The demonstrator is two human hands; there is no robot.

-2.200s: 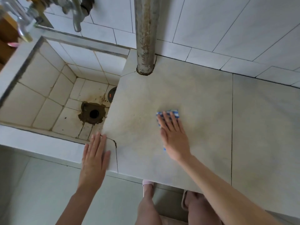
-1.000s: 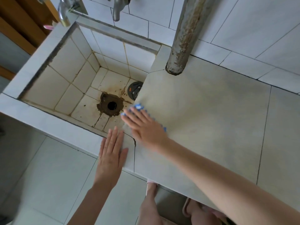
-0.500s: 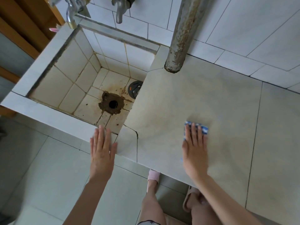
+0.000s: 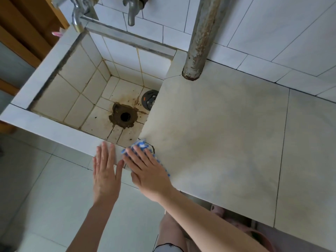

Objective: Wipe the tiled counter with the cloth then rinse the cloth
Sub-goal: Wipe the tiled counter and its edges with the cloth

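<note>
The blue-and-white checked cloth (image 4: 141, 146) lies at the near left corner of the pale tiled counter (image 4: 227, 128), beside the sink edge. My right hand (image 4: 148, 171) presses flat on the cloth, covering most of it. My left hand (image 4: 106, 172) rests flat with fingers spread on the sink's front rim, just left of the right hand, holding nothing.
The tiled sink (image 4: 72, 88) with a stained drain hole (image 4: 125, 116) and a dark round plug (image 4: 149, 101) sits to the left. Two taps (image 4: 131, 13) hang above it. A rusty vertical pipe (image 4: 200, 42) meets the counter's back. My legs stand under the counter.
My right hand has slid the cloth left, from the counter's middle front to the near left corner by the sink. My left hand stays on the rim.
</note>
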